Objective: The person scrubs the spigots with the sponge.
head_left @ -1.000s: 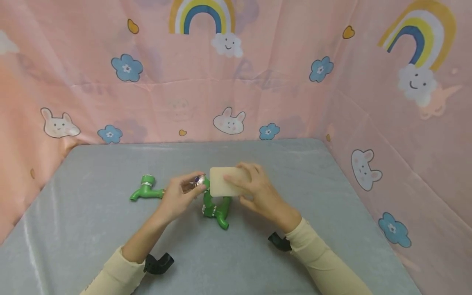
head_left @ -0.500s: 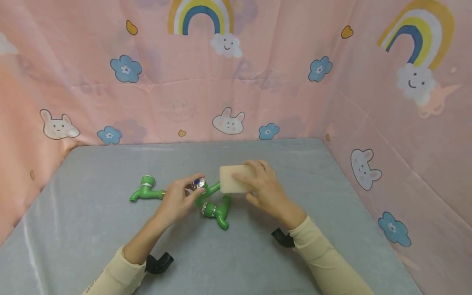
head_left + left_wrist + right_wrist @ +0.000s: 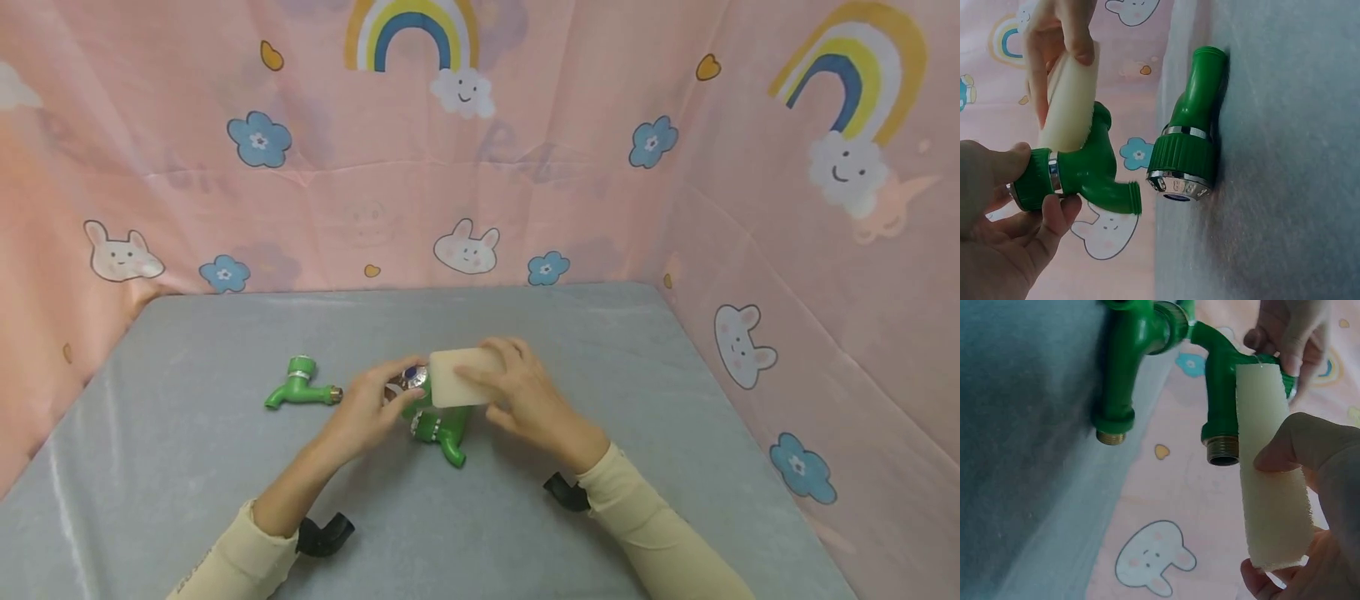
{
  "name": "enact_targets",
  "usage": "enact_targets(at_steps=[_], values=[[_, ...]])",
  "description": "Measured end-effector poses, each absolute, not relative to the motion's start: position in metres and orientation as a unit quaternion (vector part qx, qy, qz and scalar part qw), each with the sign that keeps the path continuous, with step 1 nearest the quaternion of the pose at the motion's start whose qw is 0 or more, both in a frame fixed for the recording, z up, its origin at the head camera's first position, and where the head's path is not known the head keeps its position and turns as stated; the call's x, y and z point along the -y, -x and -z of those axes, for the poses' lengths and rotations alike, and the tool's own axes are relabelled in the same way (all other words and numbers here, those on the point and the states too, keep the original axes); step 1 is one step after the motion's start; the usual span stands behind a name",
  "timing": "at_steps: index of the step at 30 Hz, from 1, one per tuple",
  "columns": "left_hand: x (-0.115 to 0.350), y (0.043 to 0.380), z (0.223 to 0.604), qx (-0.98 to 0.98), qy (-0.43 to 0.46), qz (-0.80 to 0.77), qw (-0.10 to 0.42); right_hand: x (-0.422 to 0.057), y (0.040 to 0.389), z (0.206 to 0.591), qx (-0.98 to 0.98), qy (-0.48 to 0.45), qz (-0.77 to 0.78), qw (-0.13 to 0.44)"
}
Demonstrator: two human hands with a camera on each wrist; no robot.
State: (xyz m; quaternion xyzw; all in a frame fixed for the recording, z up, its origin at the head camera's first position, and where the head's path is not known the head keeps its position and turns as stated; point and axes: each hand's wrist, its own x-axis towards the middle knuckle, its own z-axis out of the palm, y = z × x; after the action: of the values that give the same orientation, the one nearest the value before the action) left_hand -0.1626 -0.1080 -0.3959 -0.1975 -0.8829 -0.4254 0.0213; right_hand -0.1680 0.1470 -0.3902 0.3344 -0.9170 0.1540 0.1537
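My left hand (image 3: 363, 412) grips a green faucet (image 3: 1088, 165) by its ribbed knob, which has a silver band and a silver cap with a blue centre. The faucet is held up over the table. A cream sponge (image 3: 453, 379) is pinched between the thumb and fingers of my right hand (image 3: 536, 400). In the right wrist view the sponge (image 3: 1272, 481) lies along the faucet's body, beside the brass threaded end. From the head, the sponge hides most of that faucet. Below them a second green faucet (image 3: 447, 433) lies on the table.
A third green faucet (image 3: 300, 387) lies at the left on the grey cloth-covered table (image 3: 622, 350). Dark curved pieces (image 3: 324, 535) stick out at both wrists. A pink printed curtain (image 3: 315, 192) closes the back and right sides.
The sponge went right, off the held faucet's body, then came back left over it. My left hand has shifted slightly right with the faucet. The two lying faucets stay put.
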Motion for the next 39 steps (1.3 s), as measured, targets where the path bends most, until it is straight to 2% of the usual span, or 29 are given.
enact_targets(at_steps=[12,19,26,39], values=[[0.118,0.165,0.395,0.885,0.184,0.427,0.011,-0.171,0.174,0.378,0.927,-0.270,-0.247,0.081],[0.121,0.168,0.393,0.875,0.174,0.452,-0.007,-0.175,0.174,0.372,0.901,-0.285,-0.308,0.110],[0.121,0.169,0.389,0.851,0.175,0.494,-0.022,-0.165,0.170,0.377,0.887,-0.316,-0.330,0.065],[0.129,0.178,0.394,0.804,0.152,0.574,-0.049,-0.183,0.179,0.376,0.888,-0.281,-0.360,0.057]])
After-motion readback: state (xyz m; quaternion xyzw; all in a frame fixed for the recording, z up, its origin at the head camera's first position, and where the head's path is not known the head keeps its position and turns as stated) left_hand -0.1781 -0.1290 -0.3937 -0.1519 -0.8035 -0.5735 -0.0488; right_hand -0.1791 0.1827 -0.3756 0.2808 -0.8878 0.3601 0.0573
